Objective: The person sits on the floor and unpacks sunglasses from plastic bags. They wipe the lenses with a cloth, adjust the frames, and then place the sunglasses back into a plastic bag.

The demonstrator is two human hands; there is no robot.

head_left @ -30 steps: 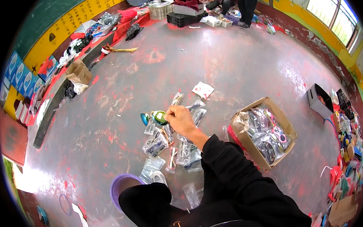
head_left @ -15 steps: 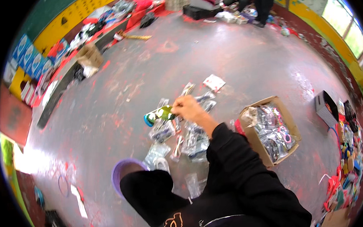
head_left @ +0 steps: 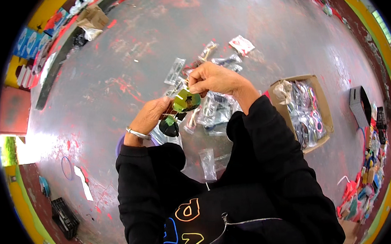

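I hold a pair of sunglasses (head_left: 182, 106) with mirrored green-yellow lenses in front of me, above the grey floor. My right hand (head_left: 215, 79) pinches its upper edge by the near lens. My left hand (head_left: 153, 115), with a silver bangle on the wrist, grips its lower left side. A second dark lens (head_left: 169, 127) hangs below my left fingers. Under my hands lies a scatter of clear plastic packets (head_left: 214, 110).
An open cardboard box (head_left: 319, 98) of packed sunglasses sits to my right. More clear packets (head_left: 175, 71) and a white packet (head_left: 241, 44) lie farther out. A purple bowl's rim (head_left: 119, 146) shows by my left sleeve. Boxes and goods line the far left wall (head_left: 45, 46).
My left hand has come up and taken hold of the sunglasses, which only my right hand held before. The glasses are now raised closer to me, and my view has tilted down.
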